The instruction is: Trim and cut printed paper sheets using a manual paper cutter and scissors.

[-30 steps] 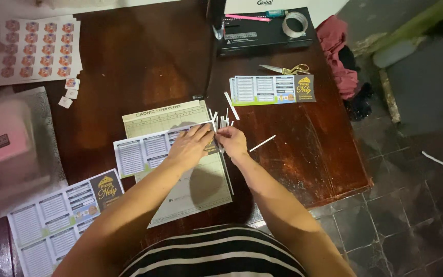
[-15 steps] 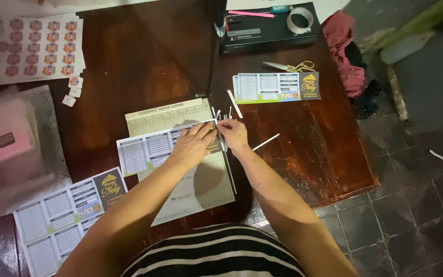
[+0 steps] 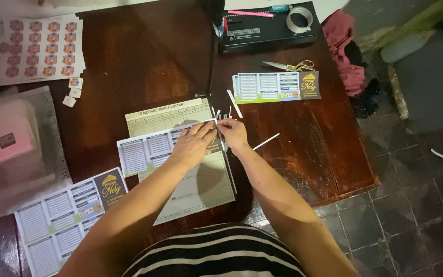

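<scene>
Printed sheet (image 3: 149,151), pale card ruled into small tables, lying across the paper cutter (image 3: 180,154) at the near middle of the dark wooden table (image 3: 129,61); we judge it light, thin and bendable, apt to slide on the smooth cutter bed, best held flat under a spread palm near the cutting edge rather than pinched at a corner.

Our left hand (image 3: 195,144), fingers extended and pressed flat on the sheet's right end, holding it down; our right hand (image 3: 233,134), fingers curled at the cutter's right edge just beside the left hand, apparently pinching a narrow white offcut, though we cannot tell for certain what it grips.

Loose white strips (image 3: 265,142), scattered on the table just right of the hands and above them.

Stack of finished cards (image 3: 275,87), further back on the right; gold-handled scissors (image 3: 290,65) just behind it; black case (image 3: 267,31) at the far edge bearing a tape roll (image 3: 300,18) and pink pen (image 3: 254,13).

More printed sheets (image 3: 65,210) near left; sticker sheets (image 3: 37,48) far left; red cloth (image 3: 342,48) at the right edge.
</scene>
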